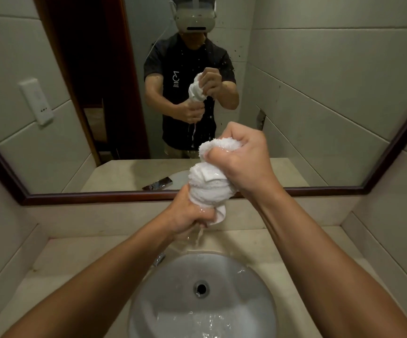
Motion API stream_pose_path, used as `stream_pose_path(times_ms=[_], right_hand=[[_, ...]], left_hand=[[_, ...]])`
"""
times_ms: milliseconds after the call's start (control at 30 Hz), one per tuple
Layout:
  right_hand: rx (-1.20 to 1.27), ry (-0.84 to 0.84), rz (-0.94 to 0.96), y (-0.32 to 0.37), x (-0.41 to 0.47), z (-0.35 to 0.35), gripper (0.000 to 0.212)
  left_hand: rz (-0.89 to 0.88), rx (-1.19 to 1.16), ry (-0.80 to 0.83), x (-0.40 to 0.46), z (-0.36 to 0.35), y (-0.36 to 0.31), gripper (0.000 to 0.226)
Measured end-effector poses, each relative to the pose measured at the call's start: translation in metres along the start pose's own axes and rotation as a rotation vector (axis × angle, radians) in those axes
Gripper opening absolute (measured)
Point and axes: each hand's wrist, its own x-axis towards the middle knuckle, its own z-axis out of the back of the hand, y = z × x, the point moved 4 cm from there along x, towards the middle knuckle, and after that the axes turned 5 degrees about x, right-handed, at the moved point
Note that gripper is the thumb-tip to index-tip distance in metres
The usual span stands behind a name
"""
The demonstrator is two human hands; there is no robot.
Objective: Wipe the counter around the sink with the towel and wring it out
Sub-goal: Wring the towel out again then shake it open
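Observation:
A wet white towel (209,186) is twisted into a thick rope above the back of the round grey sink (246,289). My left hand (190,215) is clenched around its lower end and my right hand (244,157) around its upper end. A thin stream of water runs from the bottom of the towel past my left hand down toward the basin, where water is pooling near the front. The beige stone counter (307,250) surrounds the sink on all sides.
The chrome tap (159,259) peeks out under my left forearm at the sink's back left. A dark-framed mirror (100,195) hangs just behind the counter and reflects a person. Tiled walls close in on the left and right.

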Motion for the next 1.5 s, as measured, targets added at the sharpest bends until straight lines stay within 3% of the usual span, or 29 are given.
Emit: stream_pose_path(times_ms=[133,333,433,533,667,800,967,1067,1200,1233,1300,1400,1500], right_hand=[[0.01,0.01,-0.011,-0.005,0.006,-0.007,0.035],[0.004,0.033,-0.051,-0.024,0.004,-0.011,0.035],[-0.03,0.029,-0.08,-0.037,0.006,-0.012,0.038],[-0.129,0.007,-0.128,-0.05,0.008,-0.011,0.039],[-0.291,0.076,-0.099,-0.051,-0.001,-0.007,0.037],[-0.399,0.151,-0.071,-0.043,-0.016,-0.004,0.036],[-0.147,0.232,-0.098,-0.035,-0.03,0.002,0.027],[-0.031,0.087,-0.138,-0.034,-0.033,0.005,0.023],[0.065,-0.278,-0.41,-0.051,-0.036,0.022,0.022],[0.12,-0.321,-0.499,-0.056,-0.037,0.023,0.027],[0.175,-0.315,-0.656,-0.062,-0.039,0.022,0.048],[0.347,-0.125,-0.855,-0.066,-0.048,0.014,0.08],[0.523,0.136,-0.838,-0.065,-0.076,0.008,0.067]], left_hand=[[-0.021,-0.184,0.144,0.002,-0.003,0.005,0.034],[0.054,-0.146,0.179,0.002,0.005,0.023,0.026],[0.14,-0.16,0.133,0.003,0.01,0.033,0.036],[0.214,-0.054,-0.032,0.003,0.013,0.045,0.039],[0.212,0.087,-0.103,-0.004,0.013,0.051,0.071],[0.257,0.055,0.067,-0.011,0.017,0.038,0.099],[0.352,-0.151,0.315,-0.018,0.011,0.007,0.091],[0.343,-0.057,0.25,-0.021,-0.001,-0.002,0.071],[0.286,0.52,-0.119,-0.022,-0.006,-0.015,0.076],[0.283,0.567,-0.169,-0.022,-0.008,-0.017,0.079],[0.302,0.454,-0.184,-0.024,-0.014,-0.015,0.089],[0.301,-0.049,-0.221,-0.026,-0.021,-0.014,0.084],[0.252,-0.318,-0.291,-0.023,-0.018,-0.021,0.074]])
